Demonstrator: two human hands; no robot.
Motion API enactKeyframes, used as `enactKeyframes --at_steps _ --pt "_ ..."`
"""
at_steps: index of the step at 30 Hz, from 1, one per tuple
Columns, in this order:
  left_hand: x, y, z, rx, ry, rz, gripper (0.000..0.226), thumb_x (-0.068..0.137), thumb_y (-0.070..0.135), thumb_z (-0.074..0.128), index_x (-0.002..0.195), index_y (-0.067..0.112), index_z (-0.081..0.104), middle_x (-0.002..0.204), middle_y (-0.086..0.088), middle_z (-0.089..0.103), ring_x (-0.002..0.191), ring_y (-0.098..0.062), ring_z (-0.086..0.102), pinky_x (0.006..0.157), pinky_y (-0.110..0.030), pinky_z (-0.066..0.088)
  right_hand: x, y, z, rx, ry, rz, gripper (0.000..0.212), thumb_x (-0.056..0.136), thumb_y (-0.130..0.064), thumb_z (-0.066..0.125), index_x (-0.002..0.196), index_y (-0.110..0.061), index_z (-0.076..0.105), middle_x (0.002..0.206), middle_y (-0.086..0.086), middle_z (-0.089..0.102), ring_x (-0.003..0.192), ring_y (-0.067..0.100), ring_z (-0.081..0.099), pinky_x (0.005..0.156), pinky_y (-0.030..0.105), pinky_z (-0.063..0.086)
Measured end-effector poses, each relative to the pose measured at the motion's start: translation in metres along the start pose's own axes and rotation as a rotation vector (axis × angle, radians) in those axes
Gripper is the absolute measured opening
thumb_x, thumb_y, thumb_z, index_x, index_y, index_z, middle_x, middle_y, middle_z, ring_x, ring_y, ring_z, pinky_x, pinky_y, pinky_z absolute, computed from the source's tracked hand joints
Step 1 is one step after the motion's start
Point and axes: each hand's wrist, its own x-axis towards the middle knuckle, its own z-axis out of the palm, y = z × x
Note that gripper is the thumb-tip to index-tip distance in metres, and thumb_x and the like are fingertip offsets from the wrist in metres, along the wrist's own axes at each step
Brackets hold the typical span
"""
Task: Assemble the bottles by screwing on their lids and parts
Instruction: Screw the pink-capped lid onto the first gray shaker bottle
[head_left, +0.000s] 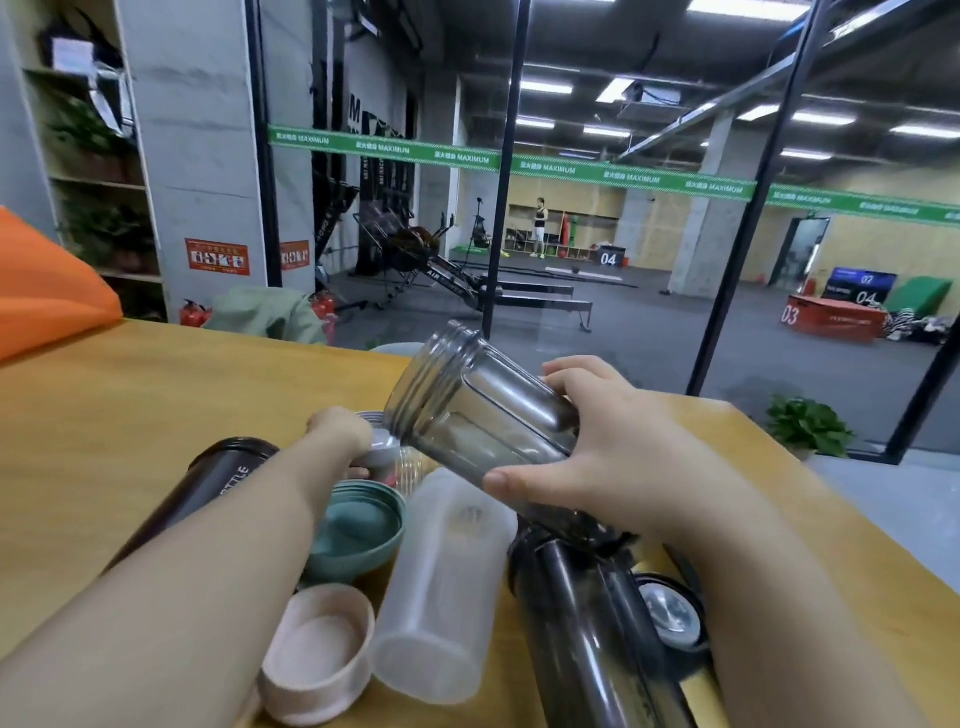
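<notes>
The right hand (613, 457) is wrapped around a smoky clear bottle body (483, 410), thumb underneath and fingers over the top, holding it up off the table (130, 395) with its threaded open mouth tilted up and to the left. The left hand (337, 436) reaches forward and pinches a small pale grey lid (382, 449) just beside that mouth, low among the loose parts. The step in hand looks like mating this lid to the raised bottle. To do it well, bring the lid square onto the threads rather than at the present slant, so it does not cross-thread; a short backward turn until it drops should seat it, then twist forward with light pressure while the right hand keeps the body from spinning. Lying on the table nearer the person are a teal lid (358, 530), a pink cap (317, 660), a frosted bottle (441, 592) and two dark bottles still waiting.
</notes>
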Motion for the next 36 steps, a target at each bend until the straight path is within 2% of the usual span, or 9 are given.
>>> enactKeyframes --at_steps 2,5,9,15,19,22,25,30,36 --pt "0.006 0.003 0.001 -0.136 -0.029 0.033 0.036 0.096 -0.006 0.036 0.132 -0.005 0.043 0.127 -0.020 0.052 0.094 -0.031 0.052 0.054 -0.036 0.046 0.000 0.004 -0.003 0.008 0.006 -0.012 0.086 0.065 -0.064 0.069 0.133 -0.021 0.038 0.135 -0.019 0.029 0.106 0.001 0.043 0.083 0.018 0.037" --pt "-0.002 0.012 -0.004 -0.213 0.039 0.092 0.039 0.098 -0.001 0.035 0.135 0.000 0.044 0.131 -0.020 0.054 0.083 -0.030 0.056 0.060 -0.034 0.049 -0.004 0.009 -0.008 0.006 0.007 -0.035 0.091 0.064 -0.066 0.068 0.135 -0.021 0.035 0.134 -0.021 0.026 0.105 0.000 0.042 0.084 0.017 0.037" --pt "-0.034 0.030 -0.003 -0.408 0.073 0.142 0.051 0.093 -0.004 0.048 0.140 0.005 0.031 0.135 -0.018 0.048 0.069 -0.023 0.058 0.040 -0.025 0.049 -0.008 0.012 -0.012 0.004 0.015 -0.044 0.091 0.063 -0.068 0.067 0.135 -0.022 0.036 0.133 -0.022 0.027 0.107 -0.001 0.040 0.083 0.016 0.035" --pt "-0.077 0.028 -0.001 -0.499 -0.163 0.195 0.060 0.090 -0.014 0.048 0.142 0.004 0.023 0.117 -0.016 0.048 0.074 -0.015 0.054 0.043 -0.015 0.051 -0.008 0.006 -0.011 -0.014 0.048 -0.005 0.094 0.062 -0.067 0.066 0.136 -0.019 0.036 0.136 -0.018 0.028 0.106 0.003 0.043 0.087 0.021 0.040" --pt "-0.082 0.027 -0.003 -0.577 -0.254 0.244 0.066 0.088 -0.011 0.053 0.145 0.004 0.023 0.128 -0.021 0.051 0.088 -0.023 0.065 0.069 -0.028 0.056 -0.010 -0.001 -0.009 -0.013 0.080 -0.002 0.095 0.060 -0.069 0.065 0.136 -0.020 0.036 0.131 -0.019 0.030 0.106 0.004 0.045 0.089 0.023 0.042" --pt "-0.093 0.035 -0.005 -0.628 -0.424 0.292 0.040 0.086 -0.020 0.050 0.124 -0.008 0.047 0.087 -0.016 0.061 0.057 -0.011 0.065 0.049 -0.022 0.055 -0.008 -0.001 -0.012 -0.004 0.081 0.040 0.083 0.061 -0.068 0.066 0.127 -0.024 0.040 0.127 -0.020 0.033 0.104 0.005 0.047 0.081 0.020 0.042" --pt "-0.092 0.048 -0.014 -0.711 -0.475 0.306 0.021 0.088 -0.016 0.049 0.105 -0.005 0.055 0.093 -0.021 0.065 0.082 -0.026 0.065 0.068 -0.034 0.061 -0.003 0.001 -0.018 0.045 0.122 0.069 0.078 0.057 -0.068 0.064 0.119 -0.026 0.044 0.124 -0.017 0.039 0.101 0.006 0.051 0.078 0.022 0.045" --pt "-0.084 0.051 -0.015 -0.655 -0.444 0.497 0.033 0.086 -0.018 0.051 0.108 0.006 0.056 0.102 -0.017 0.066 0.077 -0.022 0.069 0.058 -0.034 0.059 0.005 0.005 -0.020 0.028 0.143 0.081 0.080 0.054 -0.068 0.064 0.119 -0.025 0.045 0.123 -0.017 0.040 0.104 0.007 0.050 0.083 0.024 0.044" --pt "-0.086 0.050 -0.014 -0.459 -0.558 0.701 0.076 0.081 -0.021 0.053 0.130 0.036 0.044 0.113 -0.010 0.060 0.089 -0.021 0.064 0.077 -0.043 0.057 0.006 0.007 -0.019 -0.008 0.168 0.071 0.087 0.054 -0.067 0.066 0.127 -0.027 0.042 0.123 -0.021 0.038 0.101 0.000 0.044 0.070 0.009 0.037"
